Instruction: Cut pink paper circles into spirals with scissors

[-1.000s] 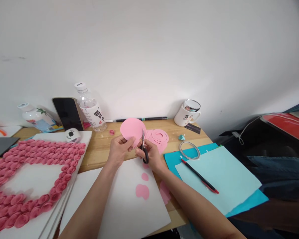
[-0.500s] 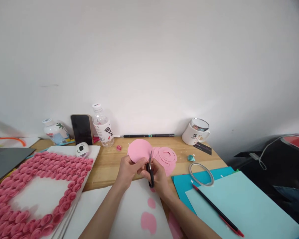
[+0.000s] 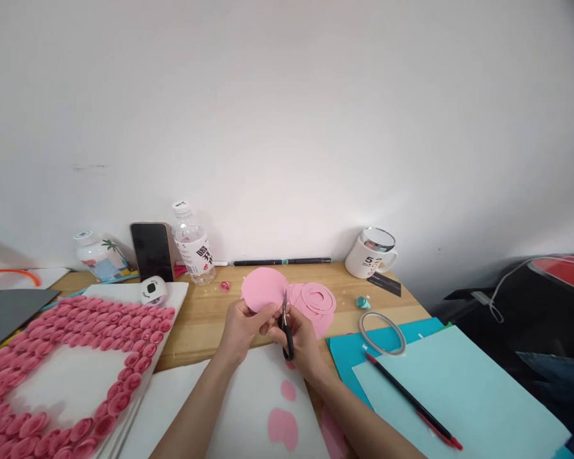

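A round pink paper disc (image 3: 264, 288) is pinched by its lower edge in my left hand (image 3: 243, 325). My right hand (image 3: 300, 335) grips a pair of black-handled scissors (image 3: 287, 338), whose blades point up at the disc's right edge. The two hands nearly touch below the disc. Just right of them lies a pile of pink paper rings and spirals (image 3: 318, 303). Under my forearms is a white sheet (image 3: 249, 408) with pink paper scraps (image 3: 283, 428) on it.
At left lies a white board with pink rolled paper flowers (image 3: 138, 344). A phone (image 3: 152, 250), bottle (image 3: 194, 248), tape dispenser (image 3: 153, 291) and mug (image 3: 370, 253) stand toward the wall. At right, a silver ring (image 3: 382, 352) and a pen (image 3: 411, 398) rest on blue paper (image 3: 483, 395).
The whole scene has shifted slightly left in view. Both hands keep their hold on the disc and the scissors, with little other visible movement.
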{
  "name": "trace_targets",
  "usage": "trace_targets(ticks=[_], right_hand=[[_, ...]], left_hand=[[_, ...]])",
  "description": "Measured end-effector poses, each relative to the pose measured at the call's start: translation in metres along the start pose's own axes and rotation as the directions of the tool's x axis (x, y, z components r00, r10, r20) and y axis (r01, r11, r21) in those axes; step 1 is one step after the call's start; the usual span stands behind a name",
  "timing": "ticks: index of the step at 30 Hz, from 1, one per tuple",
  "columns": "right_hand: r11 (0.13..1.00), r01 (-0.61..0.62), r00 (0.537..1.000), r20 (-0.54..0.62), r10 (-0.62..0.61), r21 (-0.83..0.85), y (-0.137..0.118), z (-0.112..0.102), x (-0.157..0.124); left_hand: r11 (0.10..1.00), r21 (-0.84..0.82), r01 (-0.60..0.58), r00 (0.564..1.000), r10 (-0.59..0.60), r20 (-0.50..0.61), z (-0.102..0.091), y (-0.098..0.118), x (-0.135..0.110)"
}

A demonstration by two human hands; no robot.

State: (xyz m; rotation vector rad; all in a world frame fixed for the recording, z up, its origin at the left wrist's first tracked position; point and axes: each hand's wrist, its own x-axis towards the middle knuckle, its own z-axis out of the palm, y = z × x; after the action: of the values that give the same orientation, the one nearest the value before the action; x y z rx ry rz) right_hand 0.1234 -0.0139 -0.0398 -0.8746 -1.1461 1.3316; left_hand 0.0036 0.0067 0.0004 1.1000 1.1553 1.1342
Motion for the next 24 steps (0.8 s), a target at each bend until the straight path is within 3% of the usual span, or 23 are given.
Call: trace_targets(ticks=[24], right_hand=[[0.990, -0.037, 0.999, -0.019, 0.035, -0.139, -0.0012, -0.0027, -0.0006]], left_hand=[[0.999, -0.028, -0.029, 0.999, 0.030, 0.021, -0.0012, 0.0031, -0.0003]])
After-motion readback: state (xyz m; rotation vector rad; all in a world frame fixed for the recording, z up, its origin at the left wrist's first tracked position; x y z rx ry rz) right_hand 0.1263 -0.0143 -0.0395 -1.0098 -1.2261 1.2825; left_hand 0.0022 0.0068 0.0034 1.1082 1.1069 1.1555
